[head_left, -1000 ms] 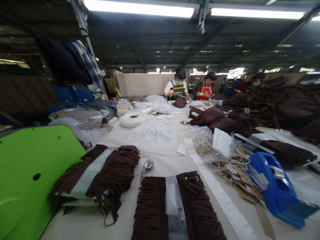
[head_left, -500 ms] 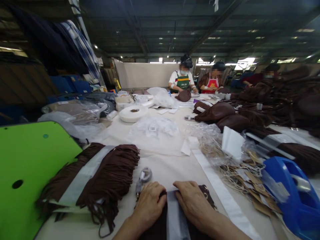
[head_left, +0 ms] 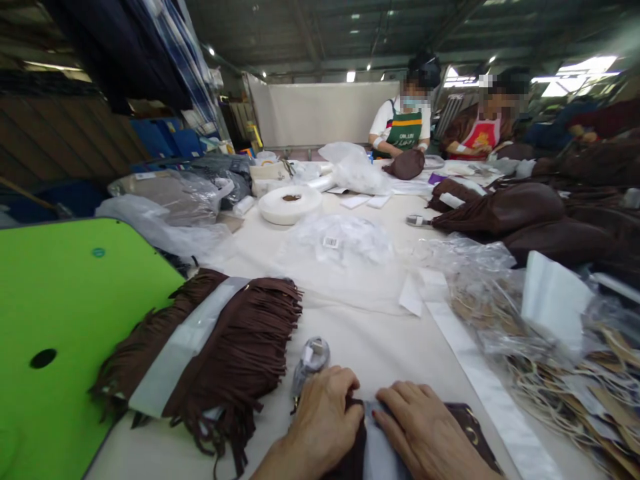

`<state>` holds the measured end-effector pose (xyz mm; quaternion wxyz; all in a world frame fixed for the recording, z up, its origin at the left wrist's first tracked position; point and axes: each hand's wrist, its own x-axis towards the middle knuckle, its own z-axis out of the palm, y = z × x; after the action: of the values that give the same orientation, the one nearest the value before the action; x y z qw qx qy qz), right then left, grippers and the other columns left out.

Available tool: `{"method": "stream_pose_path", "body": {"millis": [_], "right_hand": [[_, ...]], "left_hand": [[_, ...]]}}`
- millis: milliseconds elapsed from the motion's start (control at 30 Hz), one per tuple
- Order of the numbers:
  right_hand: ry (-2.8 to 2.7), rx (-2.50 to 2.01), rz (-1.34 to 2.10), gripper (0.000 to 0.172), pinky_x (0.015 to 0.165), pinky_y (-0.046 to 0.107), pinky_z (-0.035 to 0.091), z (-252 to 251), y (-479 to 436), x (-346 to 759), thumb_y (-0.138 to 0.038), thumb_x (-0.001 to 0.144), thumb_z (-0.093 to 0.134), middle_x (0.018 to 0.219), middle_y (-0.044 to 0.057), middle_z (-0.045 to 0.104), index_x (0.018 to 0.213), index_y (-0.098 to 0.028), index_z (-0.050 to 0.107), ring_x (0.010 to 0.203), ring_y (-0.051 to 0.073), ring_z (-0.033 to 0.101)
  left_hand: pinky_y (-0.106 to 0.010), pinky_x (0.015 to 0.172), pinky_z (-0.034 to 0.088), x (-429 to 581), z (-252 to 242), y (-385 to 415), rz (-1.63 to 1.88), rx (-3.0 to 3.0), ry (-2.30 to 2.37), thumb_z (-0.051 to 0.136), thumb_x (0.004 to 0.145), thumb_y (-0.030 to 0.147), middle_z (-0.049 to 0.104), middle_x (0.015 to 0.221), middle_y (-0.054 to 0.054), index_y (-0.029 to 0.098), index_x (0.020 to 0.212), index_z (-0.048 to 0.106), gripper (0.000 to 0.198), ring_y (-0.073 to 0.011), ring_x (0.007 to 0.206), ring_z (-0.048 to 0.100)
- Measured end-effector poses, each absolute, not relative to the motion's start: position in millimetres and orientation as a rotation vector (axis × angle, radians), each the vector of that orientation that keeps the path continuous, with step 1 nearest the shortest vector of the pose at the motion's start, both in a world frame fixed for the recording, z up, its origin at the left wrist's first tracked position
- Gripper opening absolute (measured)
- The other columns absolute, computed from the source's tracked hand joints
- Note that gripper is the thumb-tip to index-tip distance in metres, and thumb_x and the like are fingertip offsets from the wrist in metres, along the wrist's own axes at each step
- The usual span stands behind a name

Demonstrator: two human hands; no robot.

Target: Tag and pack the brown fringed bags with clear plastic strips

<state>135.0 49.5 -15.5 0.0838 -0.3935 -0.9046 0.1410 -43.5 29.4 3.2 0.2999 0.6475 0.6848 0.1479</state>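
Observation:
Both my hands rest at the bottom edge on a dark brown fringed piece (head_left: 470, 430) with a grey strip down its middle. My left hand (head_left: 325, 420) lies on its left half with fingers curled down over the top edge. My right hand (head_left: 425, 430) lies on the right half, fingers pressed flat toward the grey strip. A small wrapped metal fitting (head_left: 311, 357) lies just beyond my left fingers. A second brown fringed piece (head_left: 225, 353) with a grey band sits to the left.
A bright green board (head_left: 65, 320) fills the left. A white tape strip (head_left: 480, 380) runs along the right, with paper tags (head_left: 575, 393) in plastic beyond. A white tape roll (head_left: 289, 203), plastic bags and brown bags lie further back. Two people work at the far end.
My two hands came into view and settled on the fringed piece, then drew close together over the grey strip. The view shifted left and nearer; the blue tape dispenser left view.

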Motion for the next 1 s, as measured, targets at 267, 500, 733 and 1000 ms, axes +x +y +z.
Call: {"method": "stream_pose_path", "body": {"millis": [267,500,733,1000], "right_hand": [[-2.676,-1.205,0.996,0.017,0.081,0.033,0.041,16,68,92,-0.024,0.091,0.046,0.095,0.005,0.060,0.090,-0.020,0.062,0.090,0.020,0.055],[-2.568,-1.115,1.026,0.012,0.073,0.026,0.039,9,59,91,-0.014,0.076,0.065,0.083,-0.003,0.062,0.081,-0.023,0.061,0.082,0.015,0.056],[-2.618,-0.639,0.646,0.009,0.067,0.027,0.034,-21,50,99,-0.015,0.080,0.056,0.084,-0.004,0.067,0.083,-0.023,0.055,0.070,0.011,0.056],[-2.674,-0.823,0.537,0.017,0.064,0.030,0.038,-17,50,76,-0.034,0.076,0.065,0.067,-0.002,0.064,0.076,-0.019,0.057,0.061,0.015,0.057]], "left_hand": [[-0.039,0.092,0.044,-83,-13,17,0.854,1.883,2.237,0.037,0.085,0.025,0.056,0.113,-0.015,0.012,0.114,0.050,0.035,-0.0253,0.109,0.053],[-0.035,0.095,0.040,-74,-6,42,0.557,1.440,2.085,0.049,0.077,0.027,0.055,0.118,-0.014,0.010,0.128,0.040,0.054,-0.0249,0.112,0.051],[-0.033,0.099,0.036,-82,-8,39,0.545,1.465,1.868,0.051,0.067,0.016,0.056,0.117,-0.008,0.017,0.122,0.050,0.055,-0.0211,0.110,0.051],[-0.034,0.094,0.039,-88,-14,42,0.800,1.242,1.790,0.054,0.062,0.012,0.063,0.110,-0.006,0.017,0.113,0.059,0.051,-0.0210,0.101,0.056]]}}
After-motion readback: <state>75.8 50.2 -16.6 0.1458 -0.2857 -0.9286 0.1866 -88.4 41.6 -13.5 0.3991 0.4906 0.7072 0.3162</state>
